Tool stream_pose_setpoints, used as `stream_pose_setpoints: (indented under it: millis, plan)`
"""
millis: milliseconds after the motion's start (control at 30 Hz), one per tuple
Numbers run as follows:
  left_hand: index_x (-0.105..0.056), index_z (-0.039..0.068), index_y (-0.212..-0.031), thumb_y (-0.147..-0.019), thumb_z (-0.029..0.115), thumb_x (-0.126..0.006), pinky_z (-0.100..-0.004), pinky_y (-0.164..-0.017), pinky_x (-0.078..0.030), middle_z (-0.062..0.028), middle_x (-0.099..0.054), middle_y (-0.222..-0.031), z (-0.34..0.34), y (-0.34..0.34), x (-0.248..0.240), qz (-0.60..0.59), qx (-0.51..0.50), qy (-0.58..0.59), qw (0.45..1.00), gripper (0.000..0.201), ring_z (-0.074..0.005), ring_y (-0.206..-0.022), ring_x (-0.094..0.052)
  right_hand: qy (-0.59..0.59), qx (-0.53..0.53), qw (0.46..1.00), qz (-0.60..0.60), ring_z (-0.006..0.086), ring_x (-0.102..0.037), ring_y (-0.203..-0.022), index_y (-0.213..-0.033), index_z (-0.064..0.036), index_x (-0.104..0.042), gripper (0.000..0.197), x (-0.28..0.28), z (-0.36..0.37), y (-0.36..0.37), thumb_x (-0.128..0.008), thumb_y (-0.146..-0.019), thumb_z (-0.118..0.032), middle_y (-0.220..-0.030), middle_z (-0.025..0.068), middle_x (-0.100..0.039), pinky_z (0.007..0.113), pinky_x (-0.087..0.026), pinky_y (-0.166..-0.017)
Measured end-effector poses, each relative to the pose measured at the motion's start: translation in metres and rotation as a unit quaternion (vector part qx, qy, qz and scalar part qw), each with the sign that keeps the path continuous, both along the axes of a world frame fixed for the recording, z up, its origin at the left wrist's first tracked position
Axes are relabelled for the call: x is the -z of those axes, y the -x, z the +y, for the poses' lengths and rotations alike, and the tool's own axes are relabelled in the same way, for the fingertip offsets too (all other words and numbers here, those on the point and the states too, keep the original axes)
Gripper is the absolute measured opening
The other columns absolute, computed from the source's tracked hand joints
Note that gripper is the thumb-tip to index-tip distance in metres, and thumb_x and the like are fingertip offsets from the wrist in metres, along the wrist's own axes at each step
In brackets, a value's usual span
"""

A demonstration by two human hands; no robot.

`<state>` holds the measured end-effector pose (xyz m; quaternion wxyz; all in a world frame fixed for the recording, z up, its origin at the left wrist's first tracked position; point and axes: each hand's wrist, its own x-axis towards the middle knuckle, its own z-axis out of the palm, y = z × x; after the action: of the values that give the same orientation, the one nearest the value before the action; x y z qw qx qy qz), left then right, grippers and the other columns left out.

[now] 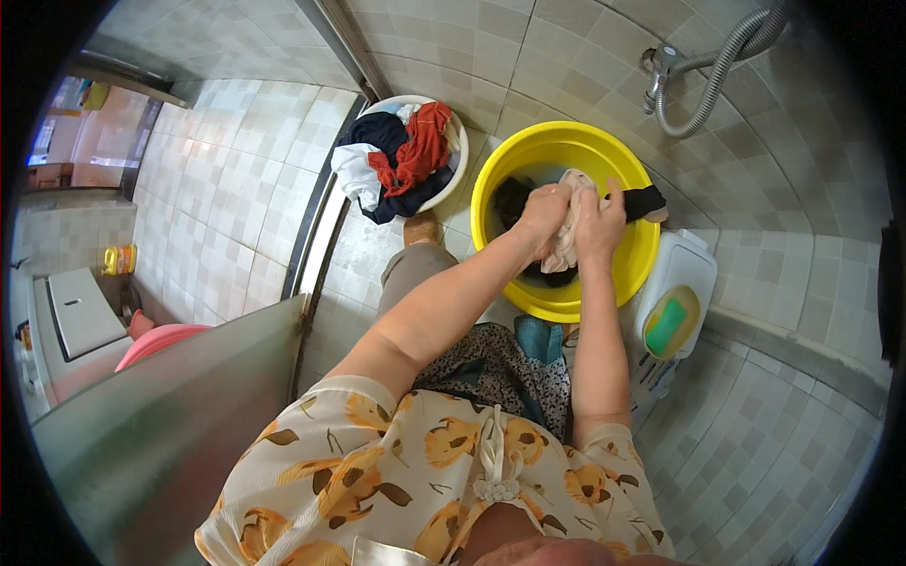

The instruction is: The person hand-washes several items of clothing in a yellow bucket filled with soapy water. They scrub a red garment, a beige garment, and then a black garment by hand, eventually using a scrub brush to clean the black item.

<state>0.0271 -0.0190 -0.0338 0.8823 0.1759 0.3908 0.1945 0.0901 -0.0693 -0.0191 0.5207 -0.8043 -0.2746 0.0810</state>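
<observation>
Over a yellow tub (498,156) I hold a bunched, wet-looking beige cloth (564,247) between both hands. My left hand (545,215) grips it from the left, fingers curled round it. From the right, my right hand (598,224) is closed on the same cloth. Dark clothes (511,200) lie low inside the tub, partly hidden by my hands and the beige cloth. A black piece of cloth (645,203) hangs across the tub's right rim, just beyond my right hand.
A white basin (460,170) heaped with red, white and navy clothes (420,151) stands left of the tub. At right, a green soap bar (666,327) lies in a dish on a white container (681,259). A metal shower hose (722,80) hangs above; a frosted panel (179,424) stands lower left.
</observation>
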Motion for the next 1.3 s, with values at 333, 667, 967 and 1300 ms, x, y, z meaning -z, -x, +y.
stream_pose_setpoints:
  millis: [333,667,967,1300]
  plan:
    - [-0.059,0.005,-0.078,-0.085,0.019,-0.049,-0.0392,-0.060,-0.049,-0.0098,-0.061,-0.080,0.015,-0.003,0.026,-0.041,-0.044,-0.023,0.998,0.018,-0.0236,-0.066,-0.059,0.065,-0.043,0.996,-0.046,0.0433,-0.059,-0.067,-0.076,0.0004,-0.060,0.030,0.005,0.000,0.021,-0.060,-0.077,-0.029,-0.070,0.0250,-0.060,0.046,-0.047,-0.059]
    - [-0.058,0.000,-0.081,-0.087,0.011,-0.051,-0.0317,-0.057,-0.048,-0.0056,-0.059,-0.076,0.009,0.011,-0.006,-0.025,0.052,-0.112,0.992,0.015,-0.0147,-0.066,-0.057,0.028,-0.034,0.999,0.028,0.0299,-0.061,-0.085,-0.090,0.0020,-0.064,0.029,0.014,0.001,-0.020,-0.060,-0.080,-0.025,-0.093,0.0208,-0.064,0.033,-0.047,-0.075]
    - [-0.059,0.005,-0.080,-0.087,0.014,-0.055,-0.0254,-0.062,-0.050,-0.0019,-0.061,-0.077,0.025,0.023,-0.021,-0.097,0.069,-0.102,0.988,0.012,-0.0112,-0.067,-0.059,-0.120,-0.197,0.804,0.549,0.0138,-0.055,-0.098,-0.122,-0.0012,-0.051,0.044,-0.016,0.000,-0.016,-0.059,-0.089,-0.030,-0.112,0.0073,-0.056,0.026,-0.044,-0.087]
    - [-0.062,0.000,-0.085,-0.084,0.030,-0.066,-0.0228,-0.049,-0.039,-0.0024,-0.057,-0.065,0.020,0.014,0.008,0.127,0.270,-0.259,0.919,0.030,-0.0075,-0.052,-0.049,-0.222,0.049,0.951,0.212,0.0197,-0.059,-0.087,-0.111,0.0065,-0.054,0.033,-0.009,-0.012,-0.055,-0.055,-0.079,-0.004,-0.103,0.0149,-0.059,0.029,-0.049,-0.077]
